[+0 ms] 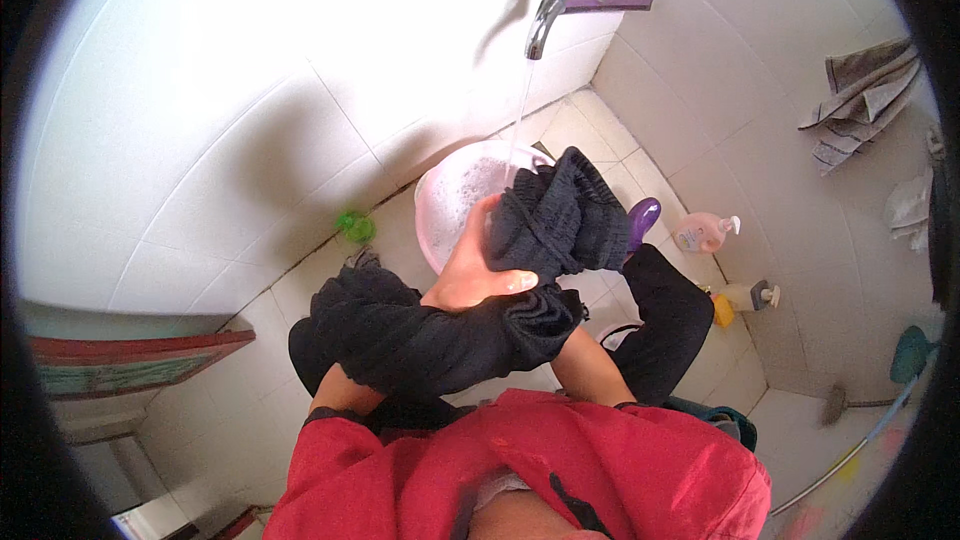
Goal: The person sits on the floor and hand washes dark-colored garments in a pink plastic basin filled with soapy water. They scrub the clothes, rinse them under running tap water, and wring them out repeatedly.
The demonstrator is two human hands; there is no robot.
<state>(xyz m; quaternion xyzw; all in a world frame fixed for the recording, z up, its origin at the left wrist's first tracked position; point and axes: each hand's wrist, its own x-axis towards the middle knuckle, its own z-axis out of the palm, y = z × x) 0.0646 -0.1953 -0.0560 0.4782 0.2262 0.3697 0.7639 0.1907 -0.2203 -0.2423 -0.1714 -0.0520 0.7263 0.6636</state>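
My left hand [469,270] grips a bunched dark knit garment [562,217] with ribbed edges, its thumb lying across the cloth. A long black part of the fabric [420,337] drapes over my forearms, and I cannot tell whether it is the same piece. My right forearm [596,367] runs up beneath the cloth, which hides my right hand. Just ahead is a pink basin [429,229] of foamy water [476,180], partly covered by the garment. From the metal faucet [545,22] a thin stream of water [523,101] falls to the basin beside the garment's edge.
A green plastic item [355,227] sits by the left wall. Along the right wall stand a pink pump bottle [697,232], a clear pump bottle [746,296] and a yellow object [722,310]. A purple slipper [643,217] shows near the basin. A striped towel [866,101] hangs at right.
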